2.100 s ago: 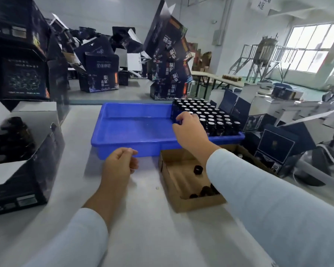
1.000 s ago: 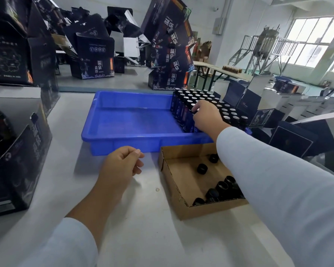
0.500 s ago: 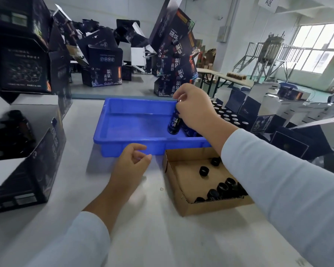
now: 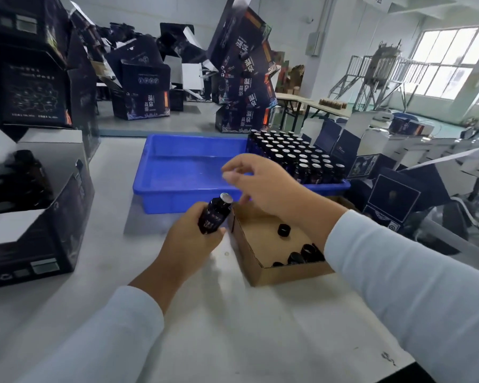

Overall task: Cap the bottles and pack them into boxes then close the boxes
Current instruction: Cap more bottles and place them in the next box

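Gripping the dark glass bottle (image 4: 215, 214) round its body, the left hand (image 4: 190, 246) tilts it just left of the cardboard cap box (image 4: 263, 268). Right hand (image 4: 263, 186) hovers above, fingers loosely spread, empty. Small, rigid, probably slick and breakable, so the labelled middle looks the safest hold.

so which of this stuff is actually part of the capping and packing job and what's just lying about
Part of the job:
- dark bottle, gripped by left hand
- uncapped bottles in blue tray
- black caps in cardboard box
- open dark carton
- right hand

Lying about:
- stacked printed cartons
- metal tank
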